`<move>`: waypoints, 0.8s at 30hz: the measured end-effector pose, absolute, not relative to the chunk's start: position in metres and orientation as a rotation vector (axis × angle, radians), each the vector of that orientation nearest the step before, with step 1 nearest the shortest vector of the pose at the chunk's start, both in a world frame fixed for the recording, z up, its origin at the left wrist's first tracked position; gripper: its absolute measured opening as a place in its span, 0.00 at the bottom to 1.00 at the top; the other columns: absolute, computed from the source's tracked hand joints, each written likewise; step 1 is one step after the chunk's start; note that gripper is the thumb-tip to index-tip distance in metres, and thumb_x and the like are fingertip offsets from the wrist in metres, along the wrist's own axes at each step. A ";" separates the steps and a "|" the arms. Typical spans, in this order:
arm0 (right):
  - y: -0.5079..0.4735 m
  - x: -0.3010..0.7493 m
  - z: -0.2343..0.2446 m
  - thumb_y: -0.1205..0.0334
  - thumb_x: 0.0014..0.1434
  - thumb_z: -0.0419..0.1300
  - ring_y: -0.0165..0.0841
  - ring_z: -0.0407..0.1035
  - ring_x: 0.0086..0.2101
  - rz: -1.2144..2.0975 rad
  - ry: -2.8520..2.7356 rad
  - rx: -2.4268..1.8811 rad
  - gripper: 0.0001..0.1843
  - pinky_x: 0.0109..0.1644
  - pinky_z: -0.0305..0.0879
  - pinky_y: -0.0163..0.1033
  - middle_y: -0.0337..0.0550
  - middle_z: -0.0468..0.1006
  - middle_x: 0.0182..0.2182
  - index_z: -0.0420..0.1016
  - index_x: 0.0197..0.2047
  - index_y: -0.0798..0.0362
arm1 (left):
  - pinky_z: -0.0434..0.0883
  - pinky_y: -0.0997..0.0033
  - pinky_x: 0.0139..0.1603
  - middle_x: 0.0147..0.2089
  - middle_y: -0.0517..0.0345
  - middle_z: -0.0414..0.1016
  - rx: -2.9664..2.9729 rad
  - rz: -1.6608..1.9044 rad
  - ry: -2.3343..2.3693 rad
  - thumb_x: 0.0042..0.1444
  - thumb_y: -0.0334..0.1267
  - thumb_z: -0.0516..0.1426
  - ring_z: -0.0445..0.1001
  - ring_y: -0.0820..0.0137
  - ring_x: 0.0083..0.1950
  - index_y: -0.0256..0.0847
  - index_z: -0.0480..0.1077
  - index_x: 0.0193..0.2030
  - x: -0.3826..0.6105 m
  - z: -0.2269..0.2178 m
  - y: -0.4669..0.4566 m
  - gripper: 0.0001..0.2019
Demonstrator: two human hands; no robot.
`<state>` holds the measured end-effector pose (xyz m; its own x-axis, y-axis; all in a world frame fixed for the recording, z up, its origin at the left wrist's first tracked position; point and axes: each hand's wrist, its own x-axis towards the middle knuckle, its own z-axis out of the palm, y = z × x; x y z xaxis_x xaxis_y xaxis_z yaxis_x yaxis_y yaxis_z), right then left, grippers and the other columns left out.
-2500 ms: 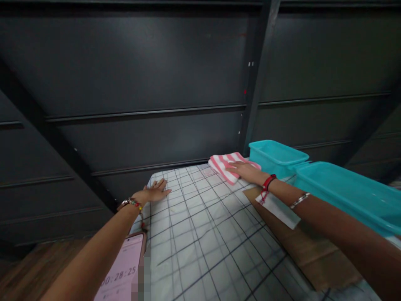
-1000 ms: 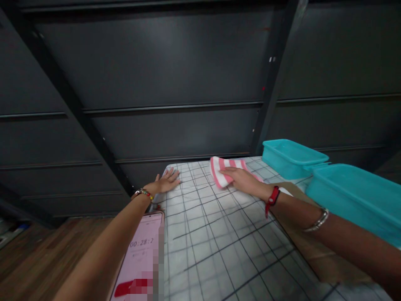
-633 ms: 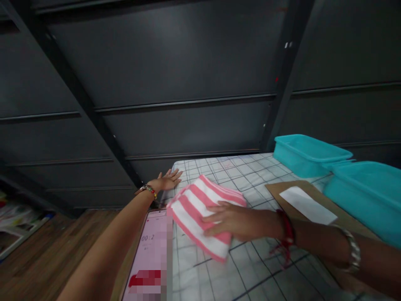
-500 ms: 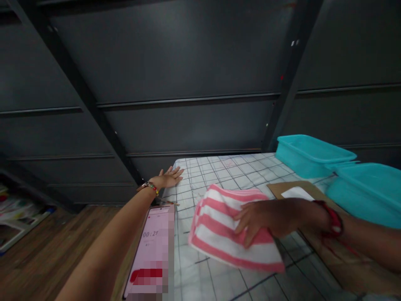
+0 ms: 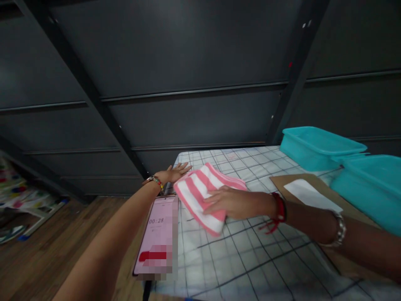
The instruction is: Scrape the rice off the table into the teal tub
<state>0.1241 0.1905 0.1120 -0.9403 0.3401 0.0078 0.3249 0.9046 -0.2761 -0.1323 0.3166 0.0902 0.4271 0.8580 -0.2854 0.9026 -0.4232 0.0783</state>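
A pink-and-white striped cloth [image 5: 200,188] lies on the checked tablecloth [image 5: 216,255]. My right hand [image 5: 230,202] rests flat on top of it, fingers stretched out toward the left. Its underside and the thumb are hidden from me. At the far left corner of the table, my left hand [image 5: 178,172] lies palm down with its fingers spread and holds nothing. Its fingertips come close to the cloth's upper left edge; I cannot tell whether they touch.
A phone showing a timer [image 5: 156,228] lies along the left table edge. On the right are brown cardboard [image 5: 291,182], a white paper [image 5: 310,194] and two turquoise bins [image 5: 313,150]. A dark panelled wall [image 5: 194,121] stands behind, with wooden floor [image 5: 87,234] at left.
My right hand has slid left and away from me, carrying the cloth toward my left hand. More of the white paper shows now. My left hand stays at the table corner.
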 end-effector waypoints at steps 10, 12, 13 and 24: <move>0.159 0.206 0.190 0.80 0.50 0.47 0.29 0.66 0.49 1.097 -3.068 -0.507 0.25 0.54 0.59 0.35 0.39 0.76 0.45 0.76 0.43 0.52 | 0.36 0.41 0.63 0.70 0.54 0.28 2.437 -0.485 1.566 0.61 0.50 0.34 0.30 0.54 0.69 0.44 0.35 0.67 -0.109 0.101 0.307 0.29; 0.184 0.214 0.197 0.79 0.50 0.46 0.30 0.65 0.50 0.834 -3.017 -0.625 0.26 0.56 0.58 0.38 0.40 0.75 0.46 0.74 0.46 0.52 | 0.36 0.45 0.64 0.70 0.54 0.25 2.453 -0.477 1.536 0.60 0.53 0.33 0.28 0.57 0.69 0.43 0.30 0.67 -0.100 0.106 0.299 0.31; 0.197 0.216 0.195 0.79 0.51 0.46 0.31 0.63 0.52 0.660 -2.992 -0.687 0.25 0.57 0.55 0.41 0.41 0.74 0.49 0.73 0.48 0.52 | 0.37 0.48 0.64 0.70 0.55 0.23 2.459 -0.480 1.506 0.59 0.55 0.32 0.27 0.59 0.69 0.43 0.29 0.67 -0.095 0.107 0.295 0.32; 0.186 0.221 0.090 0.75 0.52 0.52 0.35 0.58 0.55 0.221 -2.829 -0.961 0.28 0.60 0.51 0.48 0.43 0.68 0.55 0.65 0.57 0.50 | 0.38 0.54 0.65 0.69 0.55 0.21 2.394 -0.614 1.341 0.53 0.64 0.39 0.25 0.57 0.68 0.42 0.31 0.67 -0.083 0.104 0.274 0.41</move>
<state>0.2209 0.1856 0.0898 -0.7849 0.6131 0.0899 0.5916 0.7846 -0.1852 -0.0833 0.2738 0.1041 0.4644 0.7197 -0.5162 0.8610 -0.5033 0.0728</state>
